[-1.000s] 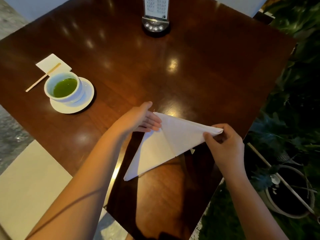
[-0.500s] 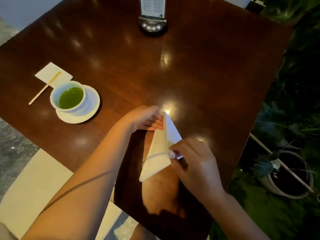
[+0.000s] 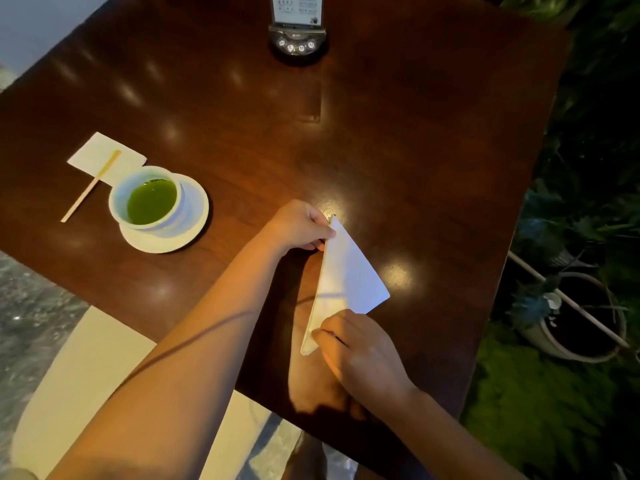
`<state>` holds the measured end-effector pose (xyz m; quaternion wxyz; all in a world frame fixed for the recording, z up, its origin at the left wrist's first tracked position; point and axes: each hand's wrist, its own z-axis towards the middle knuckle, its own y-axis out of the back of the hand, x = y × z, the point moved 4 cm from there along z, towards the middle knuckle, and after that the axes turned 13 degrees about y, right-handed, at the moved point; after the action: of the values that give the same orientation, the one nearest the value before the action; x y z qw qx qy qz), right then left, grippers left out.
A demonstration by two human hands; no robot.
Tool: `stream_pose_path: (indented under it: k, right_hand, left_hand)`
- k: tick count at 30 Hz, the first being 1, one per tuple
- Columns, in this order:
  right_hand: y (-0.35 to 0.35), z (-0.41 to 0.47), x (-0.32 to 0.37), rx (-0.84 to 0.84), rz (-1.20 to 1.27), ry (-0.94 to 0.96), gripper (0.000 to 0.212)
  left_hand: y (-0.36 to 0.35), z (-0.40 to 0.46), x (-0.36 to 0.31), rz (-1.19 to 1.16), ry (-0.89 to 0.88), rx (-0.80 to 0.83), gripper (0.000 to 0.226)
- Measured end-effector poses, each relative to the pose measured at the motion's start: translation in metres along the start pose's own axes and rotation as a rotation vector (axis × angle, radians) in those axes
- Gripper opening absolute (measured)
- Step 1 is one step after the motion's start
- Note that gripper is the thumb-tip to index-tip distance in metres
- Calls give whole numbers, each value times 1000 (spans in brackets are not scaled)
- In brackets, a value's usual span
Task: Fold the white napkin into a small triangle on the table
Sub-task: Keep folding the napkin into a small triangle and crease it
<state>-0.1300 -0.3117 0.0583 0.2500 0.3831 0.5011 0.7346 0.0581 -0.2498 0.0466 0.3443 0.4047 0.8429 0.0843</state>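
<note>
The white napkin point(image 3: 348, 277) lies on the dark wooden table point(image 3: 398, 150) as a narrow folded triangle, its long edge running from upper left to lower left and one corner pointing right. My left hand point(image 3: 299, 226) pinches the napkin's top corner between thumb and fingers. My right hand point(image 3: 358, 348) presses on the napkin's lower tip, covering part of it. Both hands rest low on the tabletop near the front right edge.
A white cup of green liquid point(image 3: 149, 199) stands on a saucer point(image 3: 194, 223) to the left. Behind the cup lie a small white paper point(image 3: 100, 155) and a wooden stirrer point(image 3: 88, 188). A menu stand point(image 3: 297, 26) sits at the far edge. Potted plants point(image 3: 575, 327) stand beyond the right edge.
My right hand carried the napkin's right corner over to the left and down, folding the wide triangle into a narrower one. It now presses the lower tip. My left hand stayed on the top corner.
</note>
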Motion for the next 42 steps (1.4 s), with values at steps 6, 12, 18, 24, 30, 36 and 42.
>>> stream_pose_path:
  k: [6,12,18,24,30,36,42]
  right_hand:
    - [-13,2,5,-113,-38,-16,32]
    - [-18,-2,11,-61,40,-92,27]
    - [26,-1,-33,-318,-2,-273,35]
    - [2,34,-72,128,-102,-158,52]
    - [-25,34,-84,240,-90,-184,56]
    - [-28,35,-86,243,-91,-202,57]
    - [-29,35,-86,214,-81,-214,56]
  left_hand:
    - [-1,-2,5,36,-128,-42,8]
    - [-9,-7,10,120,-241,-230,18]
    - [-28,-68,43,95,-402,-768,54]
    - [-115,-100,84,382,-396,-632,59]
    - [-118,-83,95,455,-267,-556,59]
    - [-115,-80,93,460,-280,-560,63]
    - [-116,-78,95,392,-321,-552,77]
